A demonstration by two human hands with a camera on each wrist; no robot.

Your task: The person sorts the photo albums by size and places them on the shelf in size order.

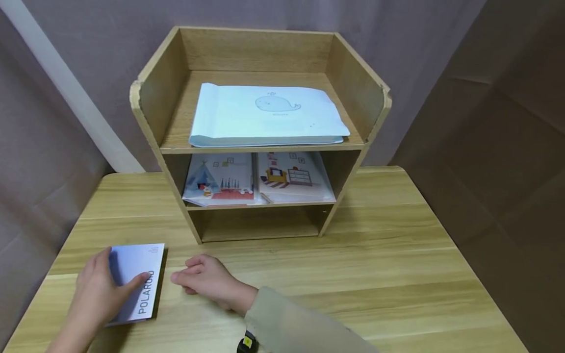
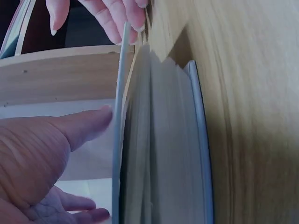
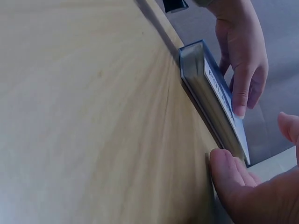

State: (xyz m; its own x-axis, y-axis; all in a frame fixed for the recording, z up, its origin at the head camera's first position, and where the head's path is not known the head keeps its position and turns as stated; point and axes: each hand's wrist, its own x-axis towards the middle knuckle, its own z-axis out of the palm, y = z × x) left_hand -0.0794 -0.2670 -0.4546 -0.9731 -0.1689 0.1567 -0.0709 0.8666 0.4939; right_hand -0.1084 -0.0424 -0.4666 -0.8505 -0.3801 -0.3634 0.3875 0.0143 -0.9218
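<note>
A thick book [image 1: 140,289] with a pale blue and white cover reading "POLAROID" lies flat at the left of the wooden table. My left hand [image 1: 98,289] rests over its left part, the thumb touching the cover near the lettering. The left wrist view shows the page edges [image 2: 163,140] between two covers, with the thumb against the front cover. To the right of the book is my right hand [image 1: 211,282], fingers loosely bent and holding nothing. The right wrist view has its fingertips [image 3: 226,163] close by a corner of the book; whether they touch is unclear.
Behind the hands stands a wooden shelf [image 1: 260,148]. On its top lies a white book [image 1: 265,117] with a whale drawing. Illustrated books [image 1: 220,181] lie on the middle level. Grey curtain [image 1: 79,147] borders the table [image 1: 375,274] at left and back.
</note>
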